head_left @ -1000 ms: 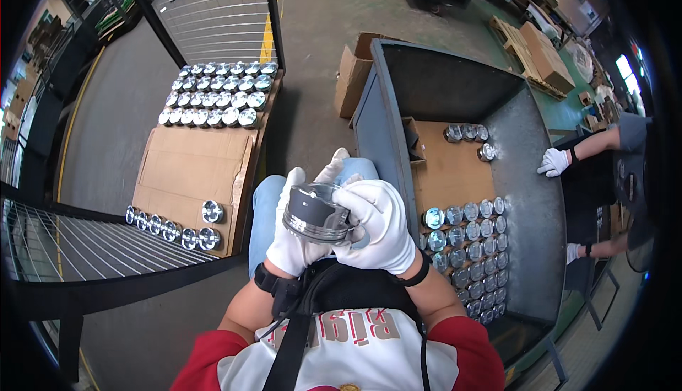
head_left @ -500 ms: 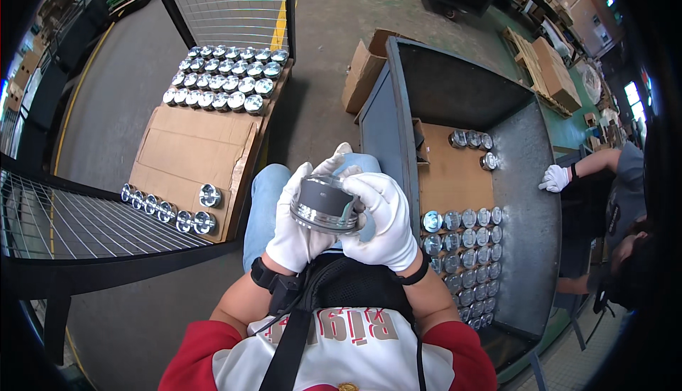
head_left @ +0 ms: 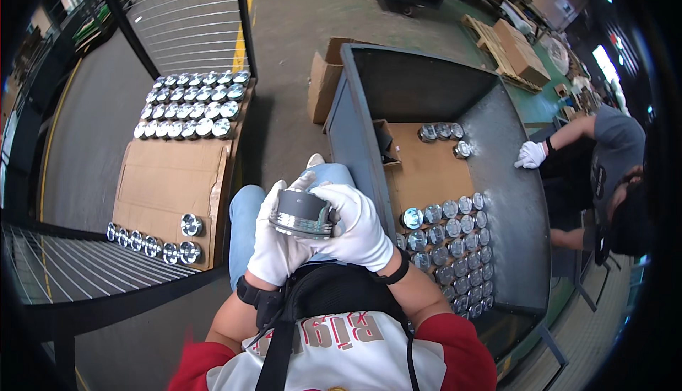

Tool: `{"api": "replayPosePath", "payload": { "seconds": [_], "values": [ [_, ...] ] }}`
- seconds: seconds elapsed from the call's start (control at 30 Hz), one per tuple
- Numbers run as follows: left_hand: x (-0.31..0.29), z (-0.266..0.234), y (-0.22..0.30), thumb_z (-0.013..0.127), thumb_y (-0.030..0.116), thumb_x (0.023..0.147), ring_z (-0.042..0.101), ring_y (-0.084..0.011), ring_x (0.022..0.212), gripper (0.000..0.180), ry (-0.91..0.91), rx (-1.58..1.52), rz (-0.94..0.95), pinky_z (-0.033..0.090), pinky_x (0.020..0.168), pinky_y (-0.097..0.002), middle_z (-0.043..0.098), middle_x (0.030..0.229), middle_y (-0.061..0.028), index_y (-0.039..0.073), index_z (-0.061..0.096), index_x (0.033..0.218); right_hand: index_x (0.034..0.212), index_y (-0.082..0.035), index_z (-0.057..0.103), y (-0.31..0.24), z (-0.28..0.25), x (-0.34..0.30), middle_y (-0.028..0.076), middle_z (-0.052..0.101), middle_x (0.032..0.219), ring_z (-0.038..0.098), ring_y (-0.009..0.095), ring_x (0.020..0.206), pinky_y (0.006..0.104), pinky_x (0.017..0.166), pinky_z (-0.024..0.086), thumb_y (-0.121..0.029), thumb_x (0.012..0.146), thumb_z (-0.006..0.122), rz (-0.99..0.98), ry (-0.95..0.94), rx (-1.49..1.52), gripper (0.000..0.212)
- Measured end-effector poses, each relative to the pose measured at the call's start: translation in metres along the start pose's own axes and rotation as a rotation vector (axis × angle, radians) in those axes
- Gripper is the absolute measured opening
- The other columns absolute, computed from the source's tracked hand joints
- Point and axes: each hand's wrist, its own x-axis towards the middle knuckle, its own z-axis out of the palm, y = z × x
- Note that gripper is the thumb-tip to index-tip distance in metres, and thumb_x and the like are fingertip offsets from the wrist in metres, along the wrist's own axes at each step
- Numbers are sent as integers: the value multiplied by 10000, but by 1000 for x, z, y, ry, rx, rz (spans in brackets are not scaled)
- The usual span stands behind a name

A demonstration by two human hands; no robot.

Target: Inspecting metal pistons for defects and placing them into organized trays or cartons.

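In front of my lap I hold an engine piston (head_left: 302, 213) with a dark grey skirt and bright ring grooves at its lower end. My left hand (head_left: 268, 249), in a white glove, is wrapped round its left side and underside. On the other side my right hand (head_left: 359, 229), also gloved in white, grips it with bent fingers, some of them hidden behind the piston. The grooved end points down and tilts slightly.
At left, a cardboard-covered rack (head_left: 167, 174) with wire mesh sides carries rows of pistons (head_left: 188, 110). To my right a deep grey metal bin (head_left: 508, 199) holds more pistons (head_left: 455, 249) on cardboard. A co-worker's gloved hand (head_left: 531, 155) rests at the bin's far edge.
The head view has turned, so the rack, bin and my hands appear further left. Both hands keep hold of the piston, its tilt slightly changed.
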Motion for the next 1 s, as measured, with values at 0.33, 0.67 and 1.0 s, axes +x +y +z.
{"api": "replayPosePath", "payload": {
  "seconds": [0.33, 0.67, 1.0],
  "values": [
    [7, -36, 41, 454, 431, 1029, 641, -367, 1067, 533, -56, 404, -120, 546, 880, -489, 606, 1286, -173, 64, 493, 1412, 1225, -51, 610, 11, -81, -7, 163, 652, 1153, 661, 329, 1019, 381, 879, 535, -100, 649, 866, 88, 330, -248, 632],
    [7, -223, 60, 692, 330, 870, 677, -369, 917, 350, 317, 2404, -242, 530, 841, -433, 695, 982, -241, 70, 706, 1104, 1227, -46, 598, 57, -168, -87, 161, 647, 1153, 654, 343, 1029, 419, 883, 539, -97, 646, 855, 339, 683, -836, 638],
    [6, -340, 133, 485, 248, 1046, 613, -351, 1127, 430, -230, 2566, 172, 457, 1014, -396, 598, 1336, -215, 11, 526, 1403, 1230, -15, 559, 146, -193, -170, 71, 653, 1171, 641, 164, 1071, 305, 960, 540, 98, 853, 688, 579, 1399, 129, 414]
  ]
}}
